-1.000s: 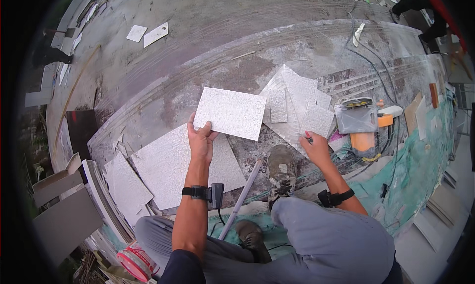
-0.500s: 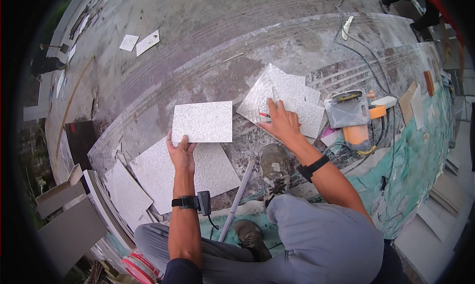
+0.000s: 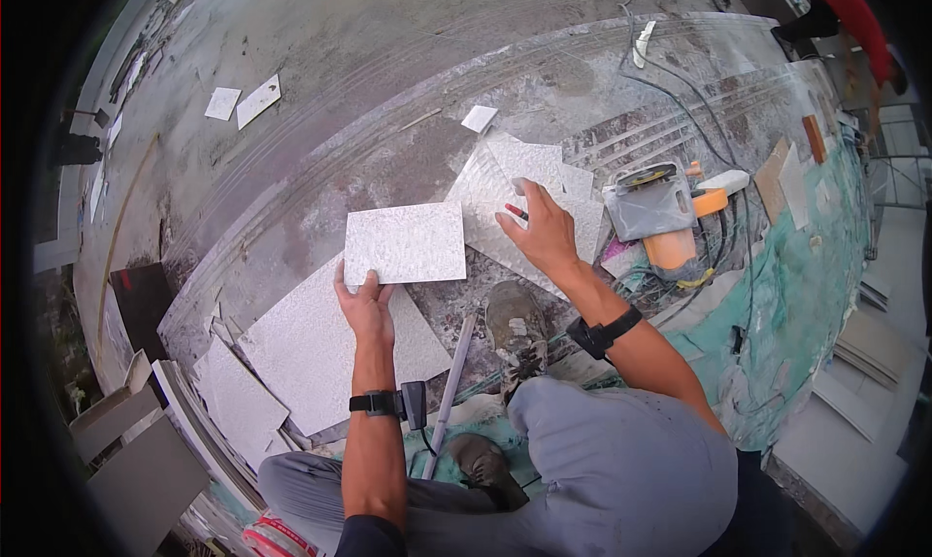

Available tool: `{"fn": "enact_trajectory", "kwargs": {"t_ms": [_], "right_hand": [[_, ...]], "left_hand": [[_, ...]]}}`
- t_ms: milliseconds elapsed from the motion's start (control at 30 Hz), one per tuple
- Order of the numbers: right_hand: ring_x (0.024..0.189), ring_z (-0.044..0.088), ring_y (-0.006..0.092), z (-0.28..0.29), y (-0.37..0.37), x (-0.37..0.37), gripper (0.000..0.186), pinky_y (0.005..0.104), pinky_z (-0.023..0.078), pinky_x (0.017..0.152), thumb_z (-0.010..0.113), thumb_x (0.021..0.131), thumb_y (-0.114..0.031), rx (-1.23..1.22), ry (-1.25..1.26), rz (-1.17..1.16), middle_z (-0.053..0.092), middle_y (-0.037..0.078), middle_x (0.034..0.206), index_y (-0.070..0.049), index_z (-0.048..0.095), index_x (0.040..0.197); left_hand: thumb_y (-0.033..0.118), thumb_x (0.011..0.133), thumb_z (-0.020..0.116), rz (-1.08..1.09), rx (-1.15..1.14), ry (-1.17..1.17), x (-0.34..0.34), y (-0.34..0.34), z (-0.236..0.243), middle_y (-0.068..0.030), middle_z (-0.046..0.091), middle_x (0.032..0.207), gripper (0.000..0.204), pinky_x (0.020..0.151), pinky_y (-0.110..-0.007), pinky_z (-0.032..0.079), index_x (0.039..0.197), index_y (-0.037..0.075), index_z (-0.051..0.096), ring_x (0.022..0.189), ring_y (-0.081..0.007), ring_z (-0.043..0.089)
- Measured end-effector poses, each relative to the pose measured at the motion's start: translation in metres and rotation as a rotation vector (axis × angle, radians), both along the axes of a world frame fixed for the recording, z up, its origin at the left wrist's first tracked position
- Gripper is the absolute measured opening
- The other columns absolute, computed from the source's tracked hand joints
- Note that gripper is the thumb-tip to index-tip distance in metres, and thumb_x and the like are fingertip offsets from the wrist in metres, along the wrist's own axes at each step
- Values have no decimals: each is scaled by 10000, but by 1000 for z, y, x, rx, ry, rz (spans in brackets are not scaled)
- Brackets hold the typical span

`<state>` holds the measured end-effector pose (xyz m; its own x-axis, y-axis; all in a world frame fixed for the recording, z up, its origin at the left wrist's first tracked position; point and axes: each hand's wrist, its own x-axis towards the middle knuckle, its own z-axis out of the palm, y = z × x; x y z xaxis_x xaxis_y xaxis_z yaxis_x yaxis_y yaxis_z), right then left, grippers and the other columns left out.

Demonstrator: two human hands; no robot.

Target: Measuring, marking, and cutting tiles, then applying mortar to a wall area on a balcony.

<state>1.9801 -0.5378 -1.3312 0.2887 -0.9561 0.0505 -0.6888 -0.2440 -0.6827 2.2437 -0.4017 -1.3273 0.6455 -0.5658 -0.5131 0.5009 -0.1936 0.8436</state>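
Near the middle of the view, a white speckled panel (image 3: pixel 406 244) is held by the left grip (image 3: pixel 367 311), pinched at its lower left edge with the thumb laid on the face and the other fingers partly hidden behind. The panel is seen flat and nearly square to the view, in front of a larger pale sheet (image 3: pixel 325 363) lying on the floor (image 3: pixel 388 62); whether the two are touching cannot be told.

By the right grip (image 3: pixel 546 235), a small red-tipped pen (image 3: pixel 516 211) is held among bent fingers, with the forefinger stretched away. This grip is poised over a heap of white offcuts (image 3: pixel 476 193); contact with them cannot be made out. Just beyond the heap, a small square piece (image 3: pixel 479 119) is seen.

To the right of the heap, a power cutter (image 3: pixel 646 204) with a clear guard and orange parts is set down, its cable (image 3: pixel 665 96) trailed away across the floor. Below the panel, a pale strip (image 3: pixel 449 392) is laid beside a dusty shoe (image 3: pixel 515 319). Green netting (image 3: pixel 777 290) is spread at the right.
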Motion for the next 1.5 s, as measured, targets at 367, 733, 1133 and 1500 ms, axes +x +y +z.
{"fn": "enact_trajectory", "kwargs": {"t_ms": [367,733,1133,1500], "right_hand": [[948,639,379,-37,58,-128,667,444,499,797,795,733,-333,296,137,-574,634,202,1096,-3,505,1234],[538,470,71,-11,79,-40,193,272,355,482,726,838,-175,954,-738,-413,621,4,690,-3,664,900],[759,586,126,-6,62,-40,345,294,460,702,687,866,-240,670,-654,-313,667,90,834,56,656,1040],[1006,641,405,-2,49,-71,524,432,478,881,658,869,-344,239,-106,-261,672,261,1059,52,596,1206]], "left_hand": [[-36,929,544,-71,-56,-35,-22,-25,18,-174,572,1194,626,832,-422,586,1465,95,247,1017,-258,635],[-35,935,544,38,-149,-34,14,-13,34,-183,542,1252,614,895,-442,576,1454,115,254,1065,-282,632],[-34,909,590,-104,-136,13,-61,-36,-5,-107,620,1023,651,749,-377,597,1455,144,284,908,-202,640],[102,845,685,-498,221,-431,-100,-5,-31,-109,627,1071,468,747,-304,502,1293,-3,599,873,-168,602]]}}
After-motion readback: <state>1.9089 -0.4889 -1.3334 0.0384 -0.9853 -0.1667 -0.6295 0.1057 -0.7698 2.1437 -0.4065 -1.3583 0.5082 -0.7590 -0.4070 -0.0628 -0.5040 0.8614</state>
